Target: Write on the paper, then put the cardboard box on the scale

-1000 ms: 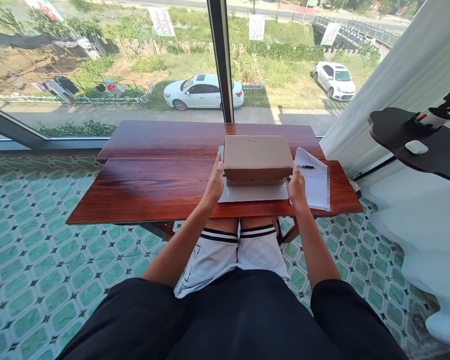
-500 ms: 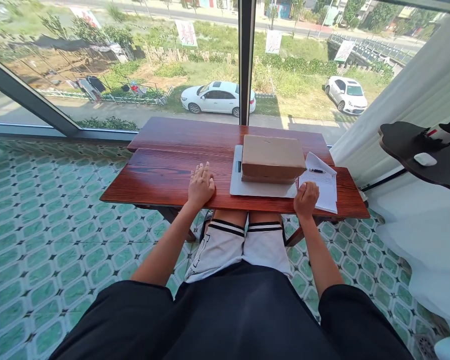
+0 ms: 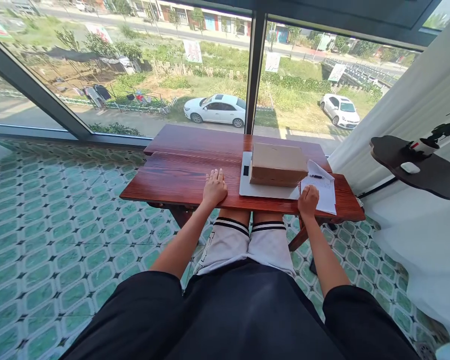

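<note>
Cardboard box rests closed on a grey laptop on the red wooden table. Left hand lies flat on the table, fingers spread and holding nothing, near the laptop's left edge. Right hand is curled into a loose fist on the papers, clasping nothing visible. A pen lies on the papers just beside the box.
</note>
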`<state>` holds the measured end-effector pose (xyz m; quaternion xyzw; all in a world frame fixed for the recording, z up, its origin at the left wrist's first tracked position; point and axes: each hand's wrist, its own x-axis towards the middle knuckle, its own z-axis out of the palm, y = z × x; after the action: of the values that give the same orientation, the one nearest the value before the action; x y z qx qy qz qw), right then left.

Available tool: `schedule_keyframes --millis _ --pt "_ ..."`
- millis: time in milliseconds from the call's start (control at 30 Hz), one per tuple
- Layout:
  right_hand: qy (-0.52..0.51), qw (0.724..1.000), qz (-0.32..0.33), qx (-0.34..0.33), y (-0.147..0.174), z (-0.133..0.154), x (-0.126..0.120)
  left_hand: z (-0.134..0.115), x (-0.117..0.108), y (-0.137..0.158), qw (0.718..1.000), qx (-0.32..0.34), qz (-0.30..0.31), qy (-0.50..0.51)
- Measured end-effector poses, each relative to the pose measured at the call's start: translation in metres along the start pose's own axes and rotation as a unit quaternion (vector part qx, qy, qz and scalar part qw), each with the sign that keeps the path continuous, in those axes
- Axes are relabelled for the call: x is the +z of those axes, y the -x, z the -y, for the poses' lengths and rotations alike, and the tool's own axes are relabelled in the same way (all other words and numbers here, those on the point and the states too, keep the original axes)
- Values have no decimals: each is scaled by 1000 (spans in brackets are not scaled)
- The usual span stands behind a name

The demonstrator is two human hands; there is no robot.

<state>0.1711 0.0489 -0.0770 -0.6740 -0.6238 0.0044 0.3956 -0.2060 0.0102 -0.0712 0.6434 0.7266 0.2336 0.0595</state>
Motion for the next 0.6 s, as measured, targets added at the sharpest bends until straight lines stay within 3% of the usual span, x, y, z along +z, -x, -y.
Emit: schedule_keyframes --millis 400,467,500,600 --pt "28 998 -27 -46 11 -3 -11 -2 -6 8 1000 0 1 4" --pt "41 992 -24 -121 18 7 -18 -2 -9 12 999 11 -27 18" --pt "44 980 -14 -194 22 17 -21 -3 -13 15 998 25 -54 34" --pt "-20 907 60 -417 39 65 -22 -15 -31 30 974 121 -164 93"
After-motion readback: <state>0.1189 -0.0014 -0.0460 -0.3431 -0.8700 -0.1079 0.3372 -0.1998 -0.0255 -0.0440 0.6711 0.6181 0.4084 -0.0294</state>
